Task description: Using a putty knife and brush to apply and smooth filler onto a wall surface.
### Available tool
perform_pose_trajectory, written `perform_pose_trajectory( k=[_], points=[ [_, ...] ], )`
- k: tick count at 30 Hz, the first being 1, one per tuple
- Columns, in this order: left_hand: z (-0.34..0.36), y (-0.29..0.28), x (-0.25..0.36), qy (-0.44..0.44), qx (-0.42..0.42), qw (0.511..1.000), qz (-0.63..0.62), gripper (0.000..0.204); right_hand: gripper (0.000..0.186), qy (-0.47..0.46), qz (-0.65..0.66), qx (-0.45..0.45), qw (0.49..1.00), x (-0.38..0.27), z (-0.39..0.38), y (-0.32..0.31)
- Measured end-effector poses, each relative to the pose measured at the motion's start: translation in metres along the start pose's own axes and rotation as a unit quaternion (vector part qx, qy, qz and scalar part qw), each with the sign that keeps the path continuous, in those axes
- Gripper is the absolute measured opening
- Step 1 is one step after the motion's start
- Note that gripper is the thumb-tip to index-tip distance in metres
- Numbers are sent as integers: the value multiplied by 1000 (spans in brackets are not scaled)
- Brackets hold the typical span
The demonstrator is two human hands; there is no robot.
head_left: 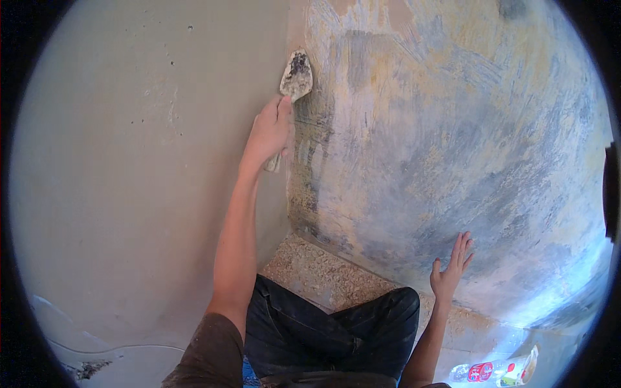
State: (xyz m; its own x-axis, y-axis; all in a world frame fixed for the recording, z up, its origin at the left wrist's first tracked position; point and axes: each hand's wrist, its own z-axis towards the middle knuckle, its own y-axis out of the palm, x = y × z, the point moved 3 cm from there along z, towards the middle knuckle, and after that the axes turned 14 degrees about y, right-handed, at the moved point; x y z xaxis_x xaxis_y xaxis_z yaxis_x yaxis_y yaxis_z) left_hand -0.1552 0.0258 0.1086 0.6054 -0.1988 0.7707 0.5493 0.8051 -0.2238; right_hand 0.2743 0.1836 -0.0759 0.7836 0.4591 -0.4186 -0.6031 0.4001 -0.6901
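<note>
My left hand (268, 132) is wrapped round the handle of a small trowel (296, 76), its leaf-shaped blade pointing up and smeared with pale and dark residue. The blade is at the inner corner where a smooth grey-beige wall (162, 181) meets a patchy wall (440, 142). That second wall shows scraped streaks of white, yellow and grey, with a darker strip along the corner below the blade. Lower right, my right hand (449, 275) has its fingers stretched out, near the patchy wall and holding nothing; whether it touches the wall I cannot tell.
Crumbled debris (323, 268) covers the floor along the foot of the patchy wall, in front of my bent legs. A clear plastic package (495, 372) with red markings lies at the lower right. A thin pale cable (123, 349) runs along the lower left.
</note>
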Motion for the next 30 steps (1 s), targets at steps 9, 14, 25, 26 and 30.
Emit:
perform_pose_trajectory(
  k=[9,14,25,26,30],
  points=[
    [-22,8,-5,-29,-35,999,-20,39,87,-2,11,20,1000,2,-1,-3],
    [6,3,20,-21,0,999,-44,38,87,3,13,5,1000,1,-1,-2],
    [9,7,25,-33,-6,999,-25,38,87,-2,13,4,1000,6,4,-6],
    [9,8,23,-38,-16,999,-17,39,88,-2,8,-2,1000,6,3,-7],
    [35,-10,37,21,10,1000,6,39,88,-14,17,-1,1000,1,-4,-7]
  ],
)
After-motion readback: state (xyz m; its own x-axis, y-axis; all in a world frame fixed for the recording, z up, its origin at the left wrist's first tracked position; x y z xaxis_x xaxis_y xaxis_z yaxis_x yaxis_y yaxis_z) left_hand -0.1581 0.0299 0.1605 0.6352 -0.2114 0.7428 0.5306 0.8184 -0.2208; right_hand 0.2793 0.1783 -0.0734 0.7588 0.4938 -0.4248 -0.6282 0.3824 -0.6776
